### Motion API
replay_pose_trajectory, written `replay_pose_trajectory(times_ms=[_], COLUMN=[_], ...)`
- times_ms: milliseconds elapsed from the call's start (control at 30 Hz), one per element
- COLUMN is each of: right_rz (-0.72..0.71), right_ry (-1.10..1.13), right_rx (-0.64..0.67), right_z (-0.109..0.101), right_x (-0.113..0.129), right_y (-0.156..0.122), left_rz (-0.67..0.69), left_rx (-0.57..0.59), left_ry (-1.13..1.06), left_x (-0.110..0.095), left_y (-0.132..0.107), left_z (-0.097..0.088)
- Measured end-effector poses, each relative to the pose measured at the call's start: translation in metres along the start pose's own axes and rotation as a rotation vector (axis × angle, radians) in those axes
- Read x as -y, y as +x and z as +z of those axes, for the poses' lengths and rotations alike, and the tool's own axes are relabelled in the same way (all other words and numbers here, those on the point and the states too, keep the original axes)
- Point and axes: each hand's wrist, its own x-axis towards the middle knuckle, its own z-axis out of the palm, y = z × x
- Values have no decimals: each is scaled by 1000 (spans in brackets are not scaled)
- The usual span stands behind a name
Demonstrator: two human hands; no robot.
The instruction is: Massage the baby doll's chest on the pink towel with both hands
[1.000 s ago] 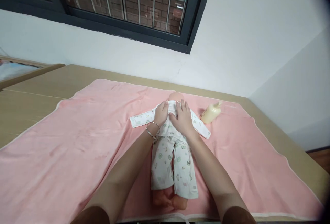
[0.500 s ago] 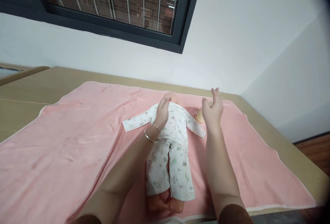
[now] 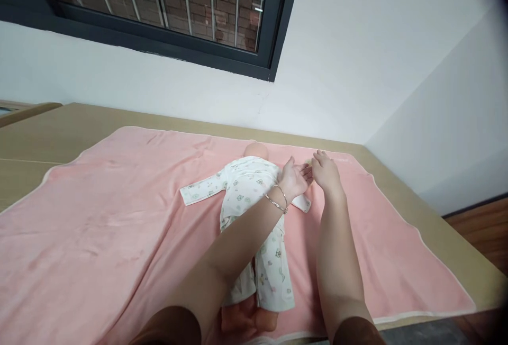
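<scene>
A baby doll lies on a pink blanket (image 3: 130, 202), its bald head (image 3: 256, 150) at the far end. It wears a white printed long-sleeved top (image 3: 244, 189) and matching trousers (image 3: 273, 268), with bare feet (image 3: 265, 319) at the near end. My left hand (image 3: 296, 180) is over the doll's right-side sleeve, palm up and fingers spread, holding nothing. Close beside its fingertips is my right hand (image 3: 326, 171), fingers loosely bent and apart, with nothing visible in it. Whether the hands touch is unclear. A small yellowish thing behind them is mostly hidden.
Under the blanket is a wooden tabletop (image 3: 97, 117). A white wall (image 3: 333, 70) rises behind it, with a dark-framed barred window (image 3: 166, 43) at upper left. Another wall (image 3: 460, 117) stands on the right. Two metal bangles (image 3: 281, 199) circle my left wrist.
My left hand has moved right from over the doll's chest and turned palm up. My right hand has tipped inward, bringing the two close together. The view has shifted slightly.
</scene>
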Motion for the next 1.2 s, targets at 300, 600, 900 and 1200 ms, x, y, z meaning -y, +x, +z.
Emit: replay_pose_trajectory(times_ms=[300, 600, 900, 1200], right_rz=[74, 128, -346, -588], right_ry=[-70, 93, 259, 369], right_rx=[-31, -83, -15, 148], right_z=[4, 0, 5, 0], right_x=[8, 9, 104, 166], right_y=[0, -3, -50, -108], left_rz=[24, 12, 68, 176], left_rx=[-38, -232, -184, 21], left_ry=[49, 190, 125, 178], left_x=[-3, -35, -65, -80], left_y=[-44, -127, -155, -181], left_z=[1, -1, 1, 14])
